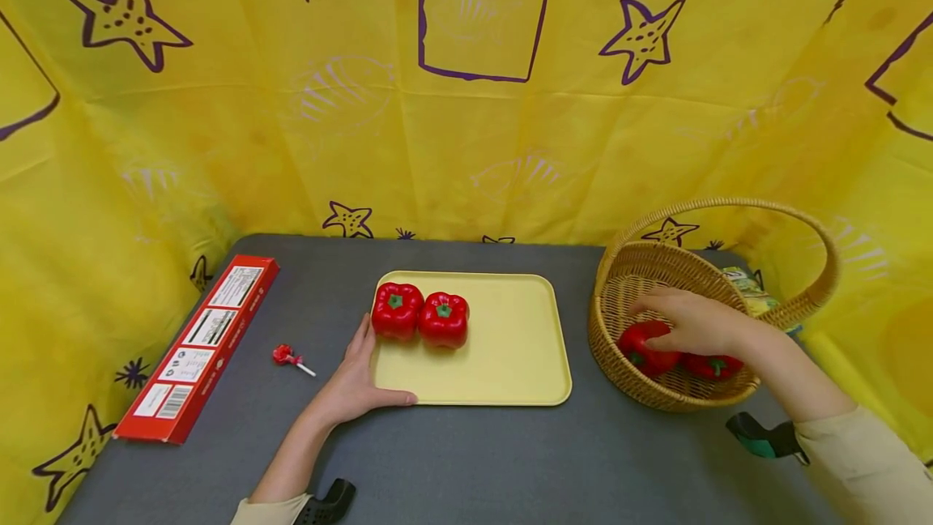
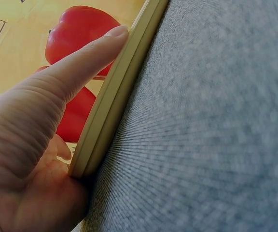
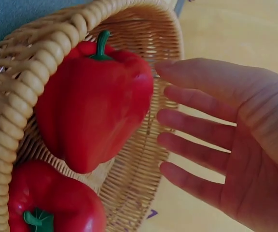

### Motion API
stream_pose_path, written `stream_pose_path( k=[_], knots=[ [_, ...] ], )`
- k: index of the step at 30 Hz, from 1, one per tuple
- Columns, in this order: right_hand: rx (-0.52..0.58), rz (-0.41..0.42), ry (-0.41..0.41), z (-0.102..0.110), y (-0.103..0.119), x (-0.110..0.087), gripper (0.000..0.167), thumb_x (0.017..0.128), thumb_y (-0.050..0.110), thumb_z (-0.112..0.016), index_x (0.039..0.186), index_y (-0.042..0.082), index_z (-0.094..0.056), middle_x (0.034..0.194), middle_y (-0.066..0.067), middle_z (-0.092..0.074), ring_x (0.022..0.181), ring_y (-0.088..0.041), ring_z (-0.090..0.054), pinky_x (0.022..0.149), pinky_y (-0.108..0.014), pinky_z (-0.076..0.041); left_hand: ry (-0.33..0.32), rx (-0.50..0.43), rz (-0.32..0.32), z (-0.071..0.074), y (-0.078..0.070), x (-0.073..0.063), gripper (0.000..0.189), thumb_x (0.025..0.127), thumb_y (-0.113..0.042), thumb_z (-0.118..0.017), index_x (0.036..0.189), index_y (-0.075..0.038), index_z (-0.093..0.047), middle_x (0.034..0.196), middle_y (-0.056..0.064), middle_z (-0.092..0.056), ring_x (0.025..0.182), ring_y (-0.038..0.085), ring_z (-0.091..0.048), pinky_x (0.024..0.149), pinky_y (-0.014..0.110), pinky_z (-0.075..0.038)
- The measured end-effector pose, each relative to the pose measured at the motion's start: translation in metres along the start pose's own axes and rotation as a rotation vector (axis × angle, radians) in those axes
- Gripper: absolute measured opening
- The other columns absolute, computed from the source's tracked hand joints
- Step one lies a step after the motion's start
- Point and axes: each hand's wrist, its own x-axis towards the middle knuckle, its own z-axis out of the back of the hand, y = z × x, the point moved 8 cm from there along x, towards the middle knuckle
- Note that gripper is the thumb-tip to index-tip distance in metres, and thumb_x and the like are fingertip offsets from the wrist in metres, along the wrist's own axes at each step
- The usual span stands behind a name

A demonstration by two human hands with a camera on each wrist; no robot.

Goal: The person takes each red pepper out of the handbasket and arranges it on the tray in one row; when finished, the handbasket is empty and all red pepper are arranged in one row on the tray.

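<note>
My left hand (image 1: pixel 353 383) rests at the near left corner of a pale yellow tray (image 1: pixel 510 347). Its straight thumb lies along the front rim, and the other fingers reach up the left side. Two red bell peppers (image 1: pixel 443 320) with green stems sit side by side on the tray's left part. Over a wicker basket (image 1: pixel 656 391) on the right, my right hand (image 1: pixel 688 322) reaches in with fingers extended. Thumb and fingertips come close to a red bell pepper (image 3: pixel 95 106) in the basket. Another bell pepper (image 3: pixel 57 198) lies beside it.
A long red box (image 1: pixel 200 347) with white labels lies at the left of the grey table (image 1: pixel 466 460). Between it and the tray is a red lollipop (image 1: pixel 291 357). The basket's tall handle (image 1: pixel 831 266) arches over it. A colourful packet (image 1: pixel 751 290) shows behind the basket.
</note>
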Motion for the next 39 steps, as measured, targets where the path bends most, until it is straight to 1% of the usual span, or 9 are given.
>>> stream_pose_path(
  k=[2, 10, 12, 16, 19, 23, 27, 32, 39],
  knots=[
    [0.005, -0.001, 0.024, -0.002, -0.002, 0.001, 0.039, 0.084, 0.026, -0.076, 0.118, 0.009, -0.065, 0.125, -0.014, -0.060, 0.123, -0.045, -0.048, 0.098, -0.059, -0.039, -0.002, 0.002, -0.002, 0.000, 0.000, 0.000, 0.135, 0.064, -0.047, -0.088, 0.157, -0.011, 0.002, 0.161, 0.019, 0.008, 0.143, 0.044, -0.004, 0.106, 0.068, -0.022],
    [0.032, -0.035, 0.120, -0.009, -0.006, 0.004, 0.053, 0.079, 0.027, -0.079, 0.124, 0.005, -0.061, 0.130, -0.021, -0.056, 0.126, -0.051, -0.041, 0.099, -0.063, -0.036, -0.009, 0.006, -0.011, 0.000, 0.001, 0.000, 0.135, 0.063, -0.048, -0.088, 0.157, -0.012, 0.002, 0.160, 0.019, 0.008, 0.143, 0.045, -0.004, 0.106, 0.069, -0.021],
    [0.026, -0.048, 0.142, -0.011, -0.007, 0.004, 0.057, 0.076, 0.027, -0.080, 0.125, 0.004, -0.060, 0.131, -0.025, -0.054, 0.126, -0.052, -0.040, 0.096, -0.063, -0.038, -0.011, 0.004, -0.011, 0.000, 0.001, 0.000, 0.135, 0.063, -0.047, -0.089, 0.157, -0.013, 0.002, 0.160, 0.019, 0.008, 0.143, 0.045, -0.004, 0.106, 0.069, -0.021],
    [0.022, -0.079, 0.189, -0.017, -0.008, 0.004, 0.066, 0.073, 0.028, -0.081, 0.129, 0.004, -0.057, 0.132, -0.028, -0.050, 0.120, -0.049, -0.045, 0.087, -0.059, -0.046, -0.013, 0.001, -0.016, 0.000, 0.000, -0.001, 0.135, 0.063, -0.047, -0.089, 0.157, -0.013, 0.002, 0.160, 0.019, 0.007, 0.143, 0.045, -0.005, 0.106, 0.069, -0.021],
    [0.028, -0.087, 0.212, -0.022, -0.008, 0.004, 0.070, 0.071, 0.028, -0.082, 0.131, 0.003, -0.055, 0.130, -0.024, -0.052, 0.113, -0.042, -0.049, 0.081, -0.053, -0.049, -0.014, -0.002, -0.024, 0.001, -0.001, -0.001, 0.135, 0.064, -0.046, -0.089, 0.157, -0.012, 0.002, 0.160, 0.019, 0.007, 0.143, 0.045, -0.004, 0.106, 0.069, -0.021],
    [0.022, -0.083, 0.225, -0.026, -0.007, 0.005, 0.075, 0.068, 0.028, -0.083, 0.132, 0.002, -0.054, 0.130, -0.022, -0.052, 0.112, -0.040, -0.049, 0.081, -0.053, -0.048, -0.015, -0.006, -0.027, 0.001, -0.002, -0.001, 0.134, 0.064, -0.046, -0.089, 0.157, -0.012, 0.002, 0.160, 0.019, 0.007, 0.143, 0.045, -0.004, 0.106, 0.068, -0.021],
    [0.006, -0.088, 0.238, -0.030, -0.008, 0.005, 0.079, 0.066, 0.027, -0.085, 0.134, 0.000, -0.053, 0.133, -0.025, -0.050, 0.114, -0.043, -0.048, 0.084, -0.055, -0.047, -0.011, -0.003, -0.017, 0.000, -0.001, -0.001, 0.134, 0.064, -0.047, -0.088, 0.157, -0.012, 0.001, 0.161, 0.019, 0.007, 0.143, 0.044, -0.004, 0.106, 0.068, -0.021],
    [0.005, -0.095, 0.241, -0.034, -0.010, 0.005, 0.081, 0.066, 0.025, -0.086, 0.134, 0.000, -0.052, 0.132, -0.025, -0.050, 0.110, -0.041, -0.050, 0.079, -0.052, -0.049, -0.001, -0.004, 0.004, 0.000, 0.001, -0.001, 0.135, 0.064, -0.047, -0.088, 0.157, -0.012, 0.003, 0.161, 0.018, 0.009, 0.144, 0.044, -0.003, 0.107, 0.068, -0.020],
    [-0.011, -0.081, 0.222, -0.034, -0.009, 0.004, 0.080, 0.067, 0.026, -0.086, 0.135, 0.001, -0.052, 0.132, -0.026, -0.050, 0.110, -0.042, -0.050, 0.077, -0.051, -0.050, -0.004, -0.004, 0.001, 0.000, 0.001, -0.001, 0.135, 0.064, -0.047, -0.088, 0.157, -0.013, 0.003, 0.161, 0.018, 0.009, 0.143, 0.044, -0.003, 0.106, 0.068, -0.021]
  ],
)
